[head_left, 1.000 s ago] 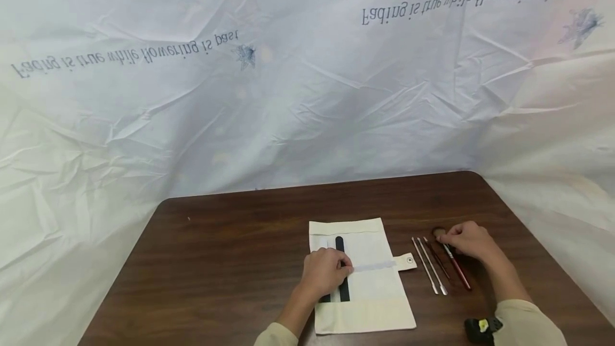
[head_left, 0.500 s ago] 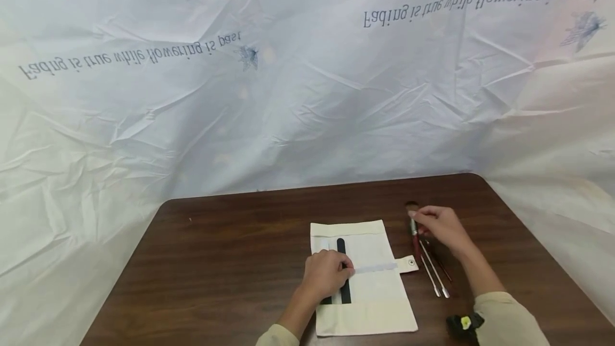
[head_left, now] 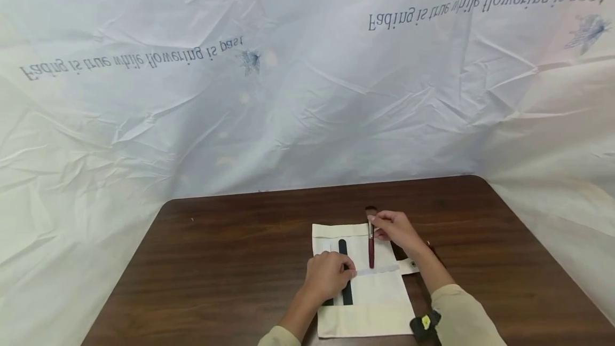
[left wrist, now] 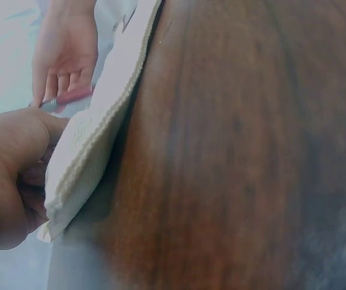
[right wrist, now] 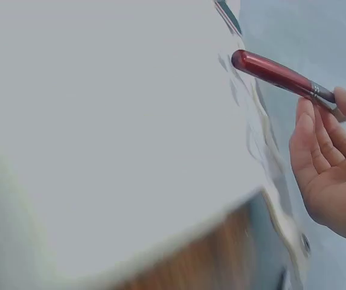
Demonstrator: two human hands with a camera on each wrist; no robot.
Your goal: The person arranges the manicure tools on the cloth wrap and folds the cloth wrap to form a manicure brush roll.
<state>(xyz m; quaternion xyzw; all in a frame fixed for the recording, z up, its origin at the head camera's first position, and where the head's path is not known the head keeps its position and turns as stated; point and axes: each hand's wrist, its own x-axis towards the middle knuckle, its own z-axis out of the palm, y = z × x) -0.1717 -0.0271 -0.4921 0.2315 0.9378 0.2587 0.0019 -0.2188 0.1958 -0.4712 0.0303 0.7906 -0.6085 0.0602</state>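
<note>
A makeup brush (head_left: pixel 371 252) with a dark red handle is pinched near its bristles by my right hand (head_left: pixel 395 230). Its handle points down over the cream cloth roll (head_left: pixel 366 322), the tip right at the pale grey strip (head_left: pixel 380 269) across the roll. In the right wrist view, thumb and fingertips hold the brush (right wrist: pixel 275 72) by the metal collar. My left hand (head_left: pixel 328 274) pinches the strip's left part between thumb and curled fingers. Under that hand a black flat stick (head_left: pixel 343 246) with a rounded end lies in the roll, beside a white one (head_left: pixel 326 246).
The snap tab (head_left: pixel 407 266) sticks out from the roll's right side. A slim brown tool (head_left: pixel 432 249) shows past my right forearm, which hides other thin tools. The brown wooden table (head_left: pixel 230 260) meets a white printed sheet (head_left: pixel 307 138) behind.
My right hand lifts the brush from the right-hand row of tools and carries it left over the roll, turning its handle downward. The left hand stays put on the strip.
</note>
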